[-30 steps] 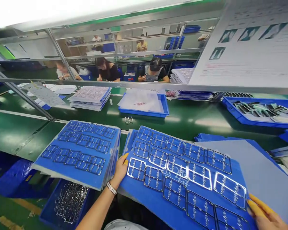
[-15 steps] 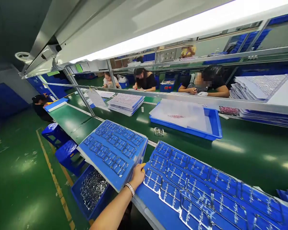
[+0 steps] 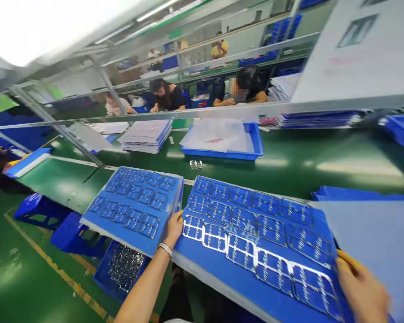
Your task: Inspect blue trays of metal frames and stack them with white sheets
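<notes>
A blue sheet (image 3: 202, 258) bearing rows of shiny metal frames with script lettering lies in front of me, on top of a stack. My left hand (image 3: 174, 226) grips its left edge, a yellow cover showing on a digit. At the right edge, my right hand (image 3: 363, 285) is closed on the same sheet, also with a yellow finger cover; its fingertips are partly hidden and slightly blurred. Just left of my left hand, a second stack of blue sheets (image 3: 121, 231) carries similar metal frames (image 3: 133, 193).
A blue tray (image 3: 256, 141) holding white paper and small red pieces stands across the green bench. One small metal frame (image 3: 195, 164) lies nearer. Below left are a bin of metal parts (image 3: 101, 273) and blue stools (image 3: 70, 233). Several co-workers sit beyond the rail (image 3: 222, 110).
My view has swung to the right. My right hand has come into view, holding the sheet's right edge. My left hand stays at the left edge.
</notes>
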`<state>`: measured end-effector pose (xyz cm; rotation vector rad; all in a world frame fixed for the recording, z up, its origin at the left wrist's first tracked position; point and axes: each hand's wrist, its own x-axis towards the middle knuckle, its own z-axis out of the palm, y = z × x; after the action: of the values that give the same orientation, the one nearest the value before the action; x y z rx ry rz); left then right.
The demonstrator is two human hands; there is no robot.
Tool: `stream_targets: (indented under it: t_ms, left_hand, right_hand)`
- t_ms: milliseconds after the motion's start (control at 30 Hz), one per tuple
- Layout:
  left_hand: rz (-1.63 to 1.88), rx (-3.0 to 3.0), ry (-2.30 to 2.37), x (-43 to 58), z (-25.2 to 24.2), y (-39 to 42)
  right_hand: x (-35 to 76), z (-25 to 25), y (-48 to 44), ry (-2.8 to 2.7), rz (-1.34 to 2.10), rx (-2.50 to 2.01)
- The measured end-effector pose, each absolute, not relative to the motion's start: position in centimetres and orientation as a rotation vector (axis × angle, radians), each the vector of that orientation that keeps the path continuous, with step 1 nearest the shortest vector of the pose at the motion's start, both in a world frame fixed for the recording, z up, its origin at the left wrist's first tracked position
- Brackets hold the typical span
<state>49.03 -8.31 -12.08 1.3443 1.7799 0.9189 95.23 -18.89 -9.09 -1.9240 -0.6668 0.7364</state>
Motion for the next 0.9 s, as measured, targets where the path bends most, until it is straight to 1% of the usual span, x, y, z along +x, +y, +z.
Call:
stream_targets:
  t_ms: [33,67,167,300,367,467,533,633,733,800,900]
  left_hand:
    - [0.906,1.365,1.794,48.9,-11.8,-8.3]
    - [0.881,1.385,1.804,48.7,-11.6,-8.3]
    - [0.737,1.474,1.798,48.0,-10.7,-8.1]
    - [0.612,1.687,1.828,47.4,-9.2,-8.0]
    - [0.659,1.949,1.799,47.1,-7.9,-9.1]
    - [0.771,2.249,1.629,46.7,-6.2,-12.4]
    - [0.683,2.301,1.424,46.5,-5.9,-15.0]
    - [0.456,2.227,1.065,45.9,-7.4,-18.6]
    - [0.111,2.041,0.813,44.5,-10.8,-21.1]
    - [-0.086,1.933,0.737,43.3,-13.7,-22.0]
    - [-0.294,1.871,0.76,41.0,-18.0,-22.3]
  right_hand:
    - [94.7,-8.6,-19.6,-0.632,0.554,-2.006]
    - [94.1,-8.2,-20.0,-0.658,0.453,-2.017]
    - [93.9,-7.8,-20.1,-0.614,0.357,-2.046]
    - [97.3,-10.1,-22.6,-0.474,0.3,-2.123]
    - [98.4,-10.8,-25.9,-0.411,0.264,-2.132]
    - [97.6,-10.8,-32.6,-0.292,0.221,-2.108]
    - [95.3,-10.8,-37.7,-0.176,0.212,-2.087]
    - [89.5,-11.8,-45.5,0.027,0.216,-2.098]
    - [81.7,-14.5,-51.9,0.248,0.237,-2.133]
    - [76.5,-17.2,-55.1,0.407,0.279,-2.151]
    - [69.6,-21.8,-58.3,0.614,0.386,-2.156]
